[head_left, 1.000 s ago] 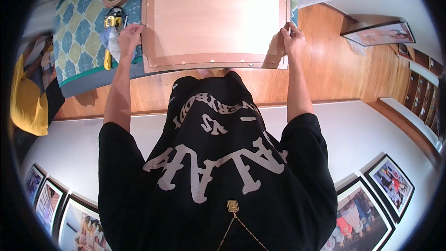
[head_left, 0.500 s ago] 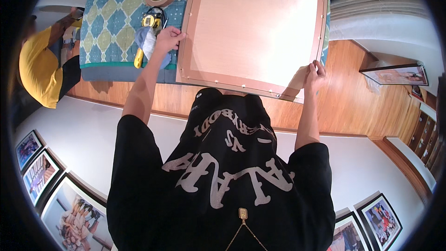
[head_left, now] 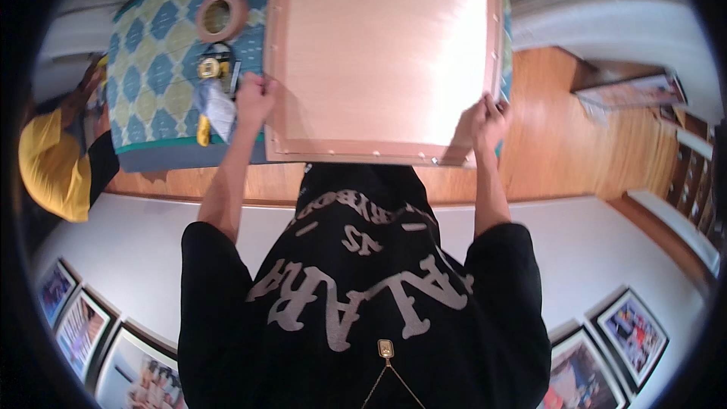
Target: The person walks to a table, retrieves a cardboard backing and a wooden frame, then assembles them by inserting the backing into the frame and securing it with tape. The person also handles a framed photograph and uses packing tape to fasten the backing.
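Observation:
A large flat rectangular panel [head_left: 379, 60], pale with brown tape and small fasteners along its borders, looks like the back of a picture frame. It lies over a blue-and-green patterned quilt [head_left: 151, 38]. My left hand [head_left: 255, 98] is closed at the panel's left edge, fingertips pinched against it. At the lower right edge, my right hand [head_left: 491, 120] grips the border with bent fingers. Just left of my left hand are a yellow-and-black tape measure [head_left: 210, 68], a crumpled grey-white cloth [head_left: 219, 110] and a yellow-handled tool [head_left: 203, 130].
A wide roll of brown tape [head_left: 201, 21] lies farther back on the quilt. To the left sits a person in a yellow top [head_left: 53, 167]. A framed picture [head_left: 636, 93] leans on the wooden floor [head_left: 541, 121] at right. More framed pictures [head_left: 632, 333] line the wall behind me.
The whole view has shifted and turned slightly, so the panel and quilt appear farther left. Both hands keep their places at the panel's edges.

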The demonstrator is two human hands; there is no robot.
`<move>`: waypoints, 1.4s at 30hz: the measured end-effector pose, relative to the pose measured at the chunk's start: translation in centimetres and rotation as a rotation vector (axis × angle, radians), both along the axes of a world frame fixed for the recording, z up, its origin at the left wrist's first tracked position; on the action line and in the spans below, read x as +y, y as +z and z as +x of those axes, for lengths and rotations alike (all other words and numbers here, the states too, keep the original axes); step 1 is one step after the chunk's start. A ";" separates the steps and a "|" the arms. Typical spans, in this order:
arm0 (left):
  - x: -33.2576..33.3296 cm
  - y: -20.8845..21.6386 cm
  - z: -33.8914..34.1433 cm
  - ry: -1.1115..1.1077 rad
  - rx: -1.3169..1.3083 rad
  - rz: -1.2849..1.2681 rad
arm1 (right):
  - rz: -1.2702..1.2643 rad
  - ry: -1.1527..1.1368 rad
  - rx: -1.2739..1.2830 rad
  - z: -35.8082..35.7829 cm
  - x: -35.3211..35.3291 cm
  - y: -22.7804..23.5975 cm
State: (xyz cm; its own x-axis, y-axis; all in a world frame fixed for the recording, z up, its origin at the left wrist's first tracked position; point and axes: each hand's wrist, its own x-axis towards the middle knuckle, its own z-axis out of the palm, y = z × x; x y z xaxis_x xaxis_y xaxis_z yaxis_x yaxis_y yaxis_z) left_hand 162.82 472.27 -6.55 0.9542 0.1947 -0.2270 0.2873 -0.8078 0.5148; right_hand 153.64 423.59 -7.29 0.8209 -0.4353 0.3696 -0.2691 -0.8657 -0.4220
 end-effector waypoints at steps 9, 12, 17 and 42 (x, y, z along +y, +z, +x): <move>1.8 1.0 5.2 0.159 0.086 -0.528 | 0.307 -0.061 0.018 8.8 -3.4 3.4; 1.6 1.5 5.9 0.190 0.154 -0.532 | 0.286 -0.040 0.035 9.5 -3.0 2.0; 1.1 2.6 6.1 0.222 0.260 -0.369 | 0.374 -0.057 -0.018 9.5 -1.6 1.8; 0.2 3.7 8.6 0.120 0.378 -0.132 | 0.525 0.007 -0.008 9.1 -0.8 1.4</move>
State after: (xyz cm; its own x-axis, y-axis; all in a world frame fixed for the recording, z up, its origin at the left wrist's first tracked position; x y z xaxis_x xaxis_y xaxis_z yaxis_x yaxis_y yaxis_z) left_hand 171.39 472.49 -2.86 0.7713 0.2448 -0.5876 0.5638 -0.6912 0.4521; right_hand 162.79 422.74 -5.85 0.8223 -0.5584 0.1096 -0.2591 -0.5388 -0.8016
